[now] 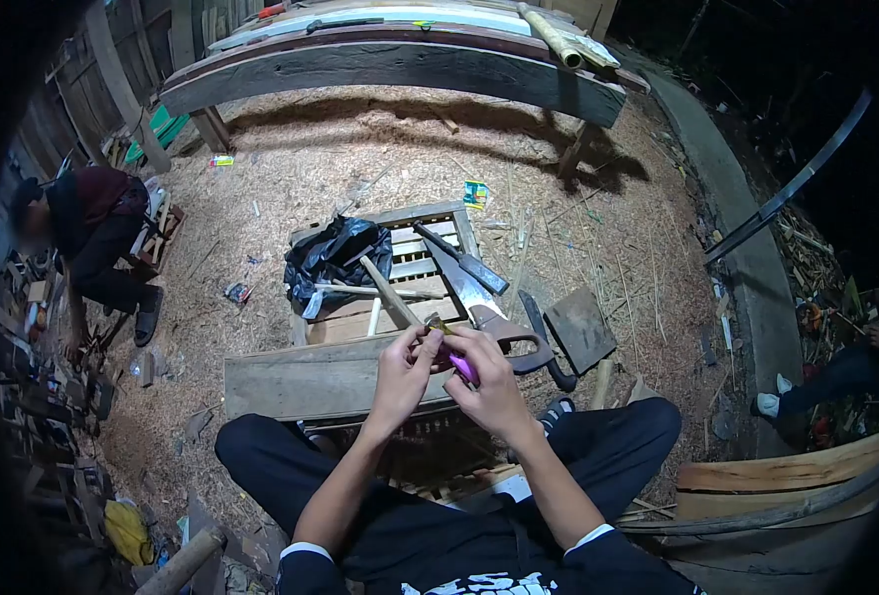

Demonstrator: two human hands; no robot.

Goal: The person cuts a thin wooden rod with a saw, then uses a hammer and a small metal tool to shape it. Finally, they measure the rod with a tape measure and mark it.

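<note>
Both my hands meet above the near edge of a wide wooden board (301,383). My left hand (407,374) has its fingers pressed together at a small dark and yellowish piece (436,323), too small to name. Curled around a purple object (463,369), my right hand (486,385) touches the same small piece with its fingertips. Just beyond them lies a slatted wooden frame (467,230) bearing a black plastic bag (335,260), wooden sticks (390,293), a chisel-like tool (479,272) and a hand saw (464,288), whose handle reaches to the right of my hands.
A long wooden workbench (390,84) stands at the back. One person (102,233) bends down at the left; another person's leg (828,385) shows at the far right. A square board (580,330) and a dark curved tool (544,337) lie right of the saw. Planks (787,476) are at the lower right.
</note>
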